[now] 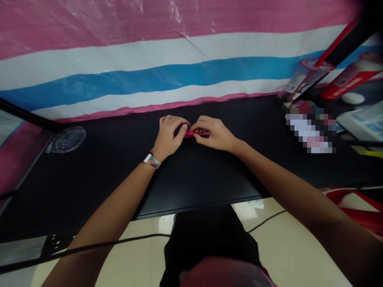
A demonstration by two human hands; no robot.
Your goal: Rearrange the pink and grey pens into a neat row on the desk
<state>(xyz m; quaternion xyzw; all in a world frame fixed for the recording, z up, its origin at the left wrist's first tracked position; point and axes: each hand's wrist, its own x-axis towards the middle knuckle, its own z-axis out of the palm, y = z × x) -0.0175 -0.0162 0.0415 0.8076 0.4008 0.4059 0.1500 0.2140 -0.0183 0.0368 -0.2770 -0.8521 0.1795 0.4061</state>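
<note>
Both of my hands meet over the middle of the black table, close to its back edge. My left hand, with a woven bracelet at the wrist, is closed around the left part of a small pink and dark object. Fingers and thumb of my right hand pinch the same object from the right. What the object is cannot be made out, since the fingers cover much of it.
A clear plastic lid lies at the left of the black table. At the right stand a plastic cup with a red straw and a red container, near a white round item. A striped sheet hangs behind.
</note>
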